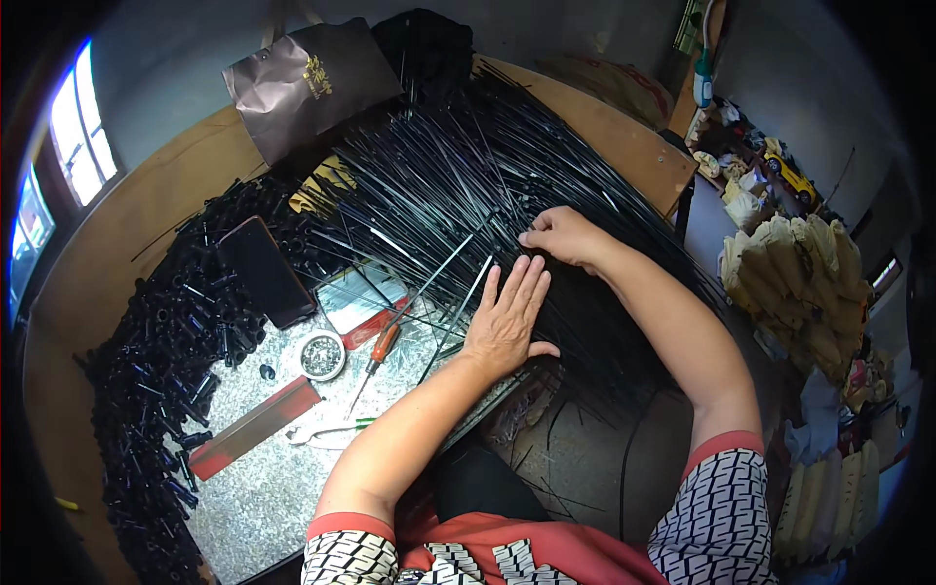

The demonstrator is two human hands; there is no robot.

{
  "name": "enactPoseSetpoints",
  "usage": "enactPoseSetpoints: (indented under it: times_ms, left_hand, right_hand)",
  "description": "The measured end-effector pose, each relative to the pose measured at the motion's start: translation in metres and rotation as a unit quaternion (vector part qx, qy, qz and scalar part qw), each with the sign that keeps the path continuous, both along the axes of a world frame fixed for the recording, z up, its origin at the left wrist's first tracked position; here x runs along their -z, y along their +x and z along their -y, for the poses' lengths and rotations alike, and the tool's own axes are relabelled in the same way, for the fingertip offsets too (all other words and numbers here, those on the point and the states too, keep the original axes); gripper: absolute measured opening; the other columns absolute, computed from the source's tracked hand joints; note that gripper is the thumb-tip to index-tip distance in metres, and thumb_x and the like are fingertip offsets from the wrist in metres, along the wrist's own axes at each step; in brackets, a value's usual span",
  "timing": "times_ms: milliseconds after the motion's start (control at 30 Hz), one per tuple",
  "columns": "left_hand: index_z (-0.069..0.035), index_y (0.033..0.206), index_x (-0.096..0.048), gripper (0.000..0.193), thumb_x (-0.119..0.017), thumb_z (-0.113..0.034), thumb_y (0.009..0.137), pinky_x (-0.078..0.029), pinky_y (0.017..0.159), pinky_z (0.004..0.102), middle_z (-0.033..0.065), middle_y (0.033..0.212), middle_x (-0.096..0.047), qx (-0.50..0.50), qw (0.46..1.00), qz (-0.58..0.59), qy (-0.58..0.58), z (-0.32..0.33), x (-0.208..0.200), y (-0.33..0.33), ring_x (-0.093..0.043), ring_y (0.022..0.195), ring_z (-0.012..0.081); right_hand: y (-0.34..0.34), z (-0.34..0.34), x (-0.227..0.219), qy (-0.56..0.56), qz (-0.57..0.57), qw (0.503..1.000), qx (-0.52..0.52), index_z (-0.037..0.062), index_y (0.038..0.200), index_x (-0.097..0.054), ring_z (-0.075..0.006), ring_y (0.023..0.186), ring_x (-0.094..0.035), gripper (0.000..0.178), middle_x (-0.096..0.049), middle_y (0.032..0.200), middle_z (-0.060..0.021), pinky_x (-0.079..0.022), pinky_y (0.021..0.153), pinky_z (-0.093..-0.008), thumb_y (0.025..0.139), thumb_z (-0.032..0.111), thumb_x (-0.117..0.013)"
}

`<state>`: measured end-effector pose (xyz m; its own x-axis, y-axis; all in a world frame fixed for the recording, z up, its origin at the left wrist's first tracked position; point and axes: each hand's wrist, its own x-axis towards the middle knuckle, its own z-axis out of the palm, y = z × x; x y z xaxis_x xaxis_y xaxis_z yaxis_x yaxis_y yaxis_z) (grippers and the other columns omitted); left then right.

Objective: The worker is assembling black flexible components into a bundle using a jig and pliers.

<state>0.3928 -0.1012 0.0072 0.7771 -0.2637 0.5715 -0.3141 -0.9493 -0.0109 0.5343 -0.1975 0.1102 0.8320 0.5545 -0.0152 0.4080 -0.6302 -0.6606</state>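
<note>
A large heap of thin black metal rods (pixel 439 185), fanned out lengthwise, covers the middle and far right of the worktable. My left hand (pixel 507 317) lies flat against the near side of the heap, fingers stretched and thumb out to the right. Just beyond it, my right hand (pixel 564 237) is closed in a pinch over the rods. What lies between its fingertips is too small and dark to make out. Left of my left forearm, a screwdriver (pixel 384 343) with an orange handle rests beside a small round tin (pixel 321 356) of tiny metal pieces.
Small black tubular parts (pixel 156 361) pile up along the table's left side. Nearby lie a phone (pixel 266 271), a red-edged metal bar (pixel 255 426) and pliers (pixel 327 431). A dark paper bag (pixel 312 88) stands at the back. Brown paper-wrapped bundles (pixel 795 288) sit at right.
</note>
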Motion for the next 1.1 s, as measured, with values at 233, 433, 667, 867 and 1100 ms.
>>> enactPoseSetpoints:
  times_ms: [233, 433, 667, 867, 1100]
  left_hand:
    - [0.006, 0.143, -0.029, 0.114, -0.057, -0.074, 0.066, -0.008, 0.116, 0.0515, 0.0222, 0.153, -0.021, 0.014, 0.999, 0.009, -0.042, -0.001, 0.003, 0.002, -0.013, 0.144, 0.0376]
    - [0.006, 0.142, -0.03, 0.114, -0.055, -0.075, 0.067, -0.008, 0.115, 0.0521, 0.0225, 0.153, -0.022, 0.003, 1.0, 0.012, -0.025, -0.001, 0.0, 0.0, -0.014, 0.144, 0.0373]
    - [0.006, 0.141, -0.033, 0.113, -0.055, -0.075, 0.066, -0.009, 0.115, 0.0531, 0.0224, 0.151, -0.025, 0.0, 1.0, 0.021, -0.017, -0.002, 0.0, 0.0, -0.016, 0.143, 0.0372]
    - [0.004, 0.141, -0.034, 0.112, -0.055, -0.076, 0.065, -0.011, 0.114, 0.0533, 0.0196, 0.151, -0.027, -0.006, 1.0, 0.021, -0.016, -0.001, 0.001, 0.001, -0.016, 0.143, 0.0365]
    - [-0.001, 0.143, -0.034, 0.113, -0.053, -0.079, 0.063, -0.013, 0.115, 0.0511, 0.0172, 0.148, -0.032, -0.007, 1.0, 0.006, 0.022, -0.005, -0.012, 0.002, -0.018, 0.143, 0.0349]
  right_hand:
    - [-0.001, -0.009, -0.006, -0.049, 0.106, 0.993, 0.016, -0.0028, 0.068, -0.061, -0.0214, 0.06, -0.064, 0.031, -0.063, 0.068, -0.0156, -0.05, 0.055, -0.0355, 0.08, 0.025, -0.066]
    - [-0.003, -0.009, -0.015, -0.064, -0.025, 0.996, -0.055, -0.0042, 0.079, -0.06, -0.0142, 0.05, -0.054, 0.026, -0.058, 0.063, -0.0089, -0.045, 0.045, -0.0282, 0.075, 0.018, -0.074]
    - [-0.002, -0.004, -0.024, -0.061, -0.071, 0.995, -0.038, 0.0012, 0.075, -0.059, -0.0134, 0.054, -0.053, 0.019, -0.058, 0.064, -0.0061, -0.044, 0.047, -0.0284, 0.081, 0.015, -0.07]
    - [0.003, -0.007, -0.018, -0.133, 0.082, 0.986, -0.051, -0.0045, 0.078, -0.058, -0.0187, 0.054, -0.058, 0.016, -0.059, 0.065, -0.0118, -0.047, 0.049, -0.0345, 0.078, 0.01, -0.063]
    - [0.013, -0.027, -0.087, -0.124, 0.053, 0.991, 0.0, -0.0015, 0.117, -0.05, -0.0287, 0.066, -0.068, 0.031, -0.065, 0.09, -0.0217, -0.055, 0.049, -0.0381, 0.092, 0.015, -0.05]
